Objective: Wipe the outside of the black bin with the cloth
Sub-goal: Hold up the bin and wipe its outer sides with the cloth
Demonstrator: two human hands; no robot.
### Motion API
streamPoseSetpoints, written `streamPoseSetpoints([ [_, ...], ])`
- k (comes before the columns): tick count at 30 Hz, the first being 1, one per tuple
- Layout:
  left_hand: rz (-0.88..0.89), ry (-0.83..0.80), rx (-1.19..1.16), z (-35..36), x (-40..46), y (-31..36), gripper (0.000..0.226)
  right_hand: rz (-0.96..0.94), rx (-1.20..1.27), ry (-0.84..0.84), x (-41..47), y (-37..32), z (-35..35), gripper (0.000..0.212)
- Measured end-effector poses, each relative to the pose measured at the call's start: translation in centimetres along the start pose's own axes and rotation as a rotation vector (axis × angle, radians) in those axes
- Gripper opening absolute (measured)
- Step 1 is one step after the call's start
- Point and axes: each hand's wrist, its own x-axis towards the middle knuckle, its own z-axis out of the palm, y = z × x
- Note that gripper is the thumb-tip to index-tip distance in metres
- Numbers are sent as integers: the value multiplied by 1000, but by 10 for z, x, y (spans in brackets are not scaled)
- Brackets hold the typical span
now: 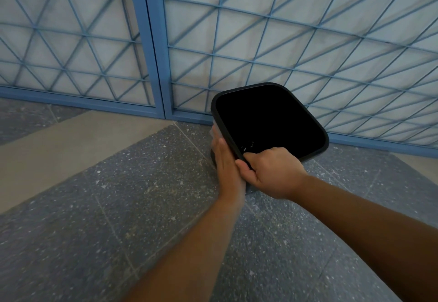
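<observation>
Right hand clenches the near corner of the black bin at its rim, thumb outside. At its nine o'clock, left hand lies flat on the bin's outer side, pressing what appears to be a pale cloth, mostly hidden. The bin stands on the speckled floor, blue grille at twelve o'clock. Risk: the cloth may slip from under an open palm; a hard push may tip the bin. Count: two hands, one bin, one cloth.

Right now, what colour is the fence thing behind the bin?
Blue. The metal grille behind the black bin shows clearly in the head view.
</observation>
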Motion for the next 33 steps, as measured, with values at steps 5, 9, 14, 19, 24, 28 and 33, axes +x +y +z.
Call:
streamPoseSetpoints([
  [5,-17,26,-22,-7,37,-13,121,0,4,22,1,0,2,52],
  [9,4,-11,-44,-1,18,-16,104,14,-6,5,2,-2,1,52],
  [14,-22,-33,-64,-10,32,-17,105,25,-24,-2,5,-5,0,51],
  [19,-45,-26,-64,-2,0,-8,115,49,-12,-45,5,-8,-5,47],
  [24,25,-22,-28,-12,34,-26,94,23,-25,-56,8,-12,-6,43],
  [28,5,-39,-36,-9,30,-26,87,44,-20,-83,9,-13,-7,43],
  [33,-62,-101,-97,-18,52,-39,94,65,6,-82,11,-15,-6,42],
])
